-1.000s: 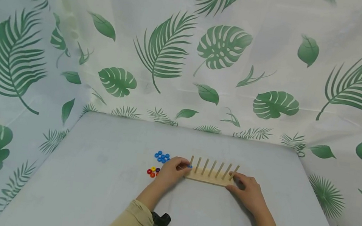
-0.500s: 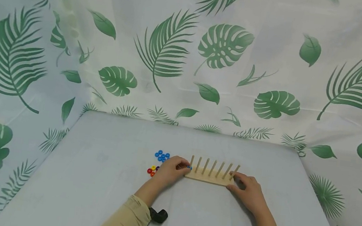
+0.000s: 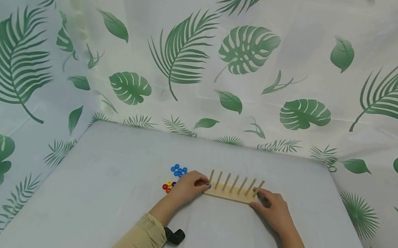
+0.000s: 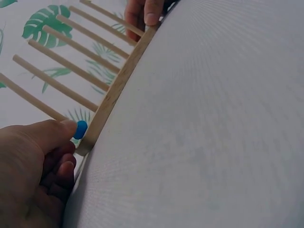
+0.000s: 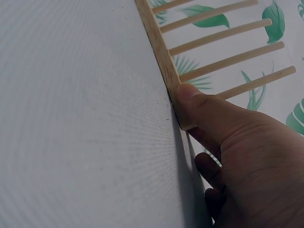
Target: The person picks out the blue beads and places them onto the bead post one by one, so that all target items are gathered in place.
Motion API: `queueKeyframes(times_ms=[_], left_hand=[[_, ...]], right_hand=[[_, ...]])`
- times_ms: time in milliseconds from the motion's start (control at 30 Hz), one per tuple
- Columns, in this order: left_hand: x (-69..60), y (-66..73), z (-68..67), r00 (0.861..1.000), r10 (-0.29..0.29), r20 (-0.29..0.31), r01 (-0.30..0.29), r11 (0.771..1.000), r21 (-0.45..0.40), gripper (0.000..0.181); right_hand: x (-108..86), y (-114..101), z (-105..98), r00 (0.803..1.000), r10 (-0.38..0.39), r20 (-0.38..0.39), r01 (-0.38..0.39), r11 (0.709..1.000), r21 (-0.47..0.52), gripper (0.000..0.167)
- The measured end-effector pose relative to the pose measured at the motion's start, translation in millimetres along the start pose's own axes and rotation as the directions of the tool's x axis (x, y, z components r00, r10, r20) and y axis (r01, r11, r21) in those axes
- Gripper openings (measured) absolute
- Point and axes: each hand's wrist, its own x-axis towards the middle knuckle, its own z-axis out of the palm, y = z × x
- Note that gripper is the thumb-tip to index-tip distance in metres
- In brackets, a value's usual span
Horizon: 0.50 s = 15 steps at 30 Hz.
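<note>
A wooden board [image 3: 229, 196] with a row of several upright pegs lies between the two hands. At its left end, my left hand [image 3: 187, 187] has thumb and fingers at a blue bead [image 3: 209, 186], low on the leftmost peg. The left wrist view shows the thumb of the left hand [image 4: 23, 164] against that blue bead [image 4: 81, 129], just above the board [image 4: 111, 92]. My right hand [image 3: 275, 210] grips the board's right end. In the right wrist view the right hand's [image 5: 259, 152] thumb presses on the board's [image 5: 159, 45] edge.
Several loose blue beads [image 3: 177, 167] lie left of the board, partly behind the left hand. Nearer the front is a small group with red [image 3: 164, 186], yellow [image 3: 169, 183] and other beads. Leaf-patterned cloth [image 3: 246, 105] stands behind the white table [image 3: 122, 164].
The blue bead sits lower on the leftmost peg, close to the board. My left forearm has shifted slightly left; the right hand has stayed on the board's end.
</note>
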Motion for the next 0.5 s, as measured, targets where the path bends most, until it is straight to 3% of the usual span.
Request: queueKeyframes(times_ms=[300, 400, 500], left_hand=[[-2.6, 4.3, -2.3, 0.997, -0.080, -0.021, 0.077, 0.990, -0.114, 0.027], [-4.0, 9.9, -9.2, 0.994, -0.102, -0.045, 0.094, 0.984, -0.148, 0.025], [-3.2, 13.2, -20.7, 0.994, -0.088, -0.068, 0.076, 0.984, -0.162, 0.024]], right_hand=[[-0.3, -1.4, -0.7, 1.000, 0.001, -0.005, -0.001, 1.000, 0.001, 0.063], [-0.3, -2.3, -0.6, 1.000, -0.009, -0.010, 0.009, 1.000, -0.011, 0.063], [0.1, -2.7, -0.7, 1.000, -0.012, -0.008, 0.011, 1.000, -0.018, 0.063]])
